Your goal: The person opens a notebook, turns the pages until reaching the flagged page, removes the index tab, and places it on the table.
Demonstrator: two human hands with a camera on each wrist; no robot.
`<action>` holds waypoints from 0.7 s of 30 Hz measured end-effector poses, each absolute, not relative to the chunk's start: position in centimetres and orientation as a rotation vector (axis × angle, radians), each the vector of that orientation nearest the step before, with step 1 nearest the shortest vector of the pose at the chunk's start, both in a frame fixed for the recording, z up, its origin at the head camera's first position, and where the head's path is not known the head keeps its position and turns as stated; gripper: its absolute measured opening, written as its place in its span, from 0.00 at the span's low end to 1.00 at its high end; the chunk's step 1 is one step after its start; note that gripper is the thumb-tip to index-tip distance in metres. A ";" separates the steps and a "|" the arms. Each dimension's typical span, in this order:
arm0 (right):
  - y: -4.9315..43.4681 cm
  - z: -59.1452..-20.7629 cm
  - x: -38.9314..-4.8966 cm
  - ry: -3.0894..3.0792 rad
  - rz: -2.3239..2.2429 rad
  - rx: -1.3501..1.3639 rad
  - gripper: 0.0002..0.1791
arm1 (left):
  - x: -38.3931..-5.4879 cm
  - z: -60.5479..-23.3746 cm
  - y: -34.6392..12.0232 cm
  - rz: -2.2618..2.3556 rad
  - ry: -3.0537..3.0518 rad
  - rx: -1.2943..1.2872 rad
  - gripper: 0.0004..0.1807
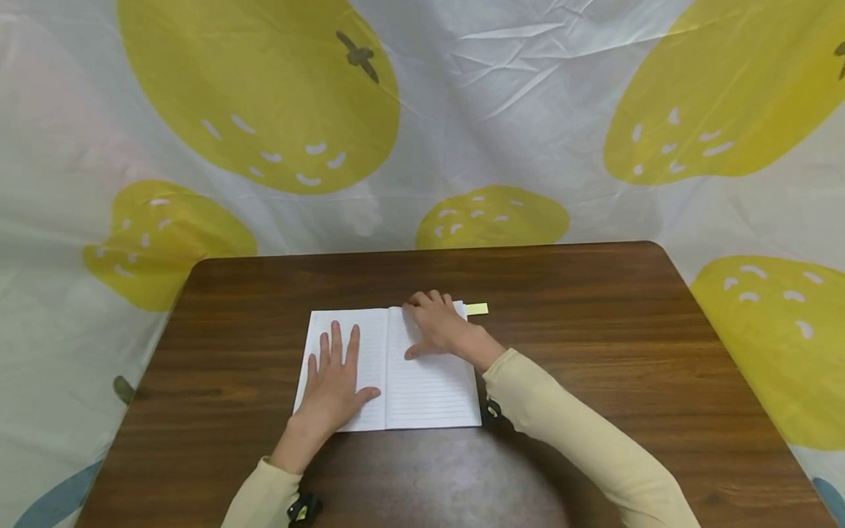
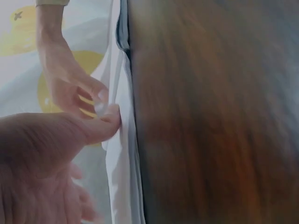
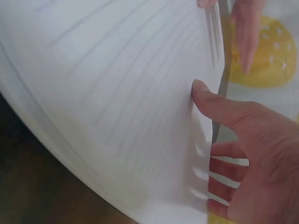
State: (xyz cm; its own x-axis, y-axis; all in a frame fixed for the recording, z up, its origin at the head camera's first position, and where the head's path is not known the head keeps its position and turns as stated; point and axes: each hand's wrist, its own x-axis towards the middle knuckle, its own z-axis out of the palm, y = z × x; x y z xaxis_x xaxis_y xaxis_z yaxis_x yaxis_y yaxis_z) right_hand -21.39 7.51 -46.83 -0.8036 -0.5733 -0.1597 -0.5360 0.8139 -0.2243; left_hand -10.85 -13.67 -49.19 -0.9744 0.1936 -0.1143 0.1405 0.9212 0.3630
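Note:
A notebook [image 1: 432,400] with lined white pages lies spread on the brown table. My left hand [image 1: 332,389] rests on its left page, fingers straight and spread, thumb toward the centre fold. On the upper part of the right page my right hand [image 1: 437,323] touches the paper, its fingers slightly bent and its thumb held apart. The right wrist view shows the thumb and fingertips of that hand [image 3: 261,144] against the lined page [image 3: 140,93]. A pale yellow sticky tab [image 1: 477,309] juts out past the notebook's top right edge.
The dark wood-grain table [image 1: 627,352] extends around the notebook on all sides. Behind it hangs a white cloth [image 1: 515,139] printed with large yellow fruit. A small black device sits at each sleeve cuff.

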 end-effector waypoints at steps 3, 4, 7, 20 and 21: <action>7.8 -47.0 -20.9 2.825 -0.228 -0.863 0.49 | -10.8 -49.4 -13.8 0.566 2.858 0.227 0.57; 7.9 -47.1 -20.7 2.840 -0.224 -0.860 0.49 | -10.8 -49.5 -13.8 0.567 2.844 0.220 0.55; 8.5 -47.5 -20.3 2.882 -0.216 -0.838 0.50 | -10.7 -49.6 -13.8 0.565 2.825 0.218 0.51; 11.8 -48.4 -19.4 3.004 -0.170 -0.774 0.48 | -10.8 -49.6 -13.9 0.556 2.821 0.244 0.42; 12.0 -48.4 -19.4 3.003 -0.180 -0.775 0.48 | -10.8 -49.6 -13.9 0.556 2.821 0.244 0.42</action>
State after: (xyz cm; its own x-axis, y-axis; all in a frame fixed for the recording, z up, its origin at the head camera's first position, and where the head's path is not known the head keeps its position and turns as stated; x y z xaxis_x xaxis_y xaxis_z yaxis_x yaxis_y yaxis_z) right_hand -19.39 12.03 -48.44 -0.8749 -0.4843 -0.0053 -0.4802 0.8688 -0.1205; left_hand -10.81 -13.88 -49.62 -0.9534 0.2112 -0.2154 0.1137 0.9129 0.3920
